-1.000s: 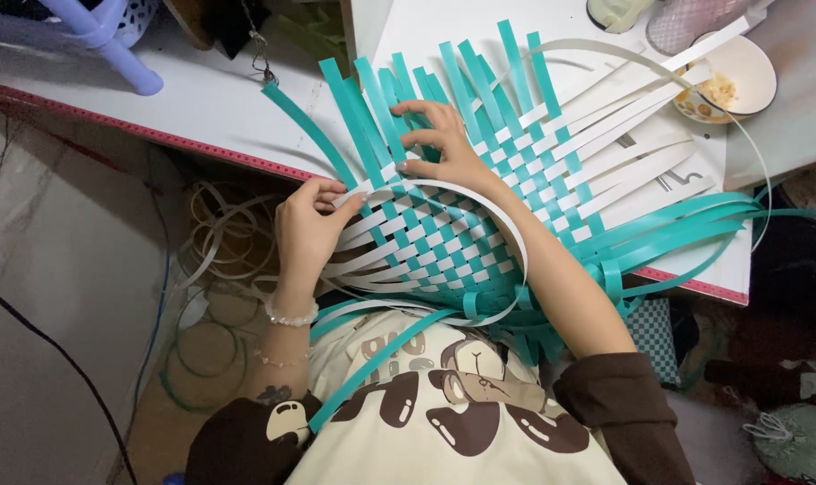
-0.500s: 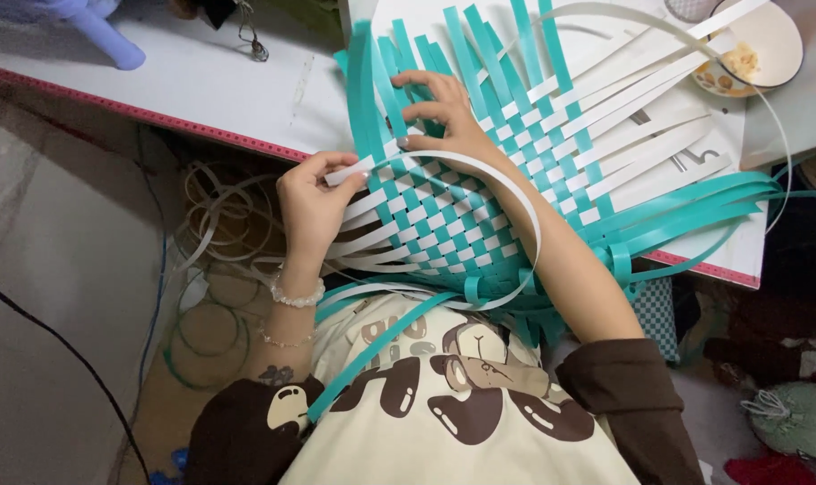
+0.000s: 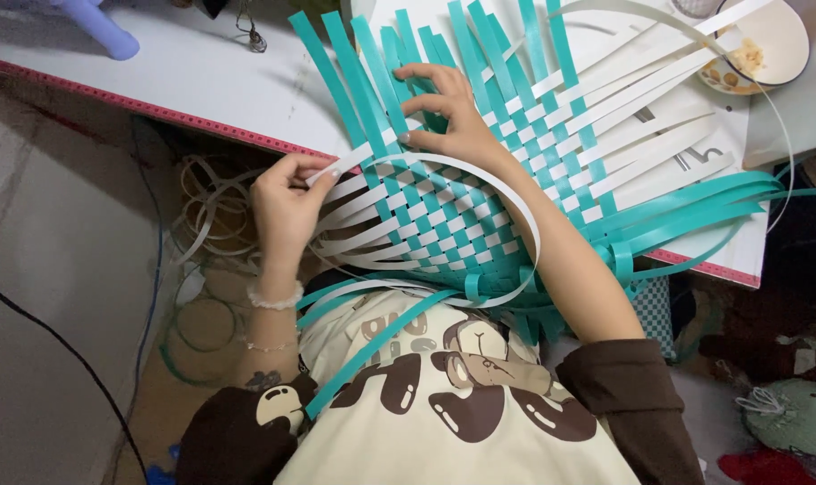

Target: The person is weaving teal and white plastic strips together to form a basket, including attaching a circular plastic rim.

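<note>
A person weaves a checkered mat point(image 3: 444, 216) of teal and white strips, seen from above; the mat lies half on the white table point(image 3: 193, 76) and half over the person's lap, its woven part hanging past the table's red-trimmed edge. Two hands work on it. The left hand point(image 3: 287, 202), at the mat's left edge, is closed in a pinch on the end of one white strip point(image 3: 354, 162) that runs across the weave. The right hand point(image 3: 448, 112) rests on the mat's upper part with fingers spread and curled, its fingertips pressing among the loose teal strips point(image 3: 354, 72) that fan out from the mat toward the far side of the table. How many loose strips there are cannot be counted exactly; both colours show many. A long white strip point(image 3: 525, 224) arcs over the right forearm beside the mat. One bowl point(image 3: 776, 40) with food scraps stands on the table, well apart from the mat at the upper right. One lilac plastic object point(image 3: 103, 27) sits at the table's far left. Below the table, left of the mat, coils of pale strip point(image 3: 206, 211) lie on the floor.
</note>
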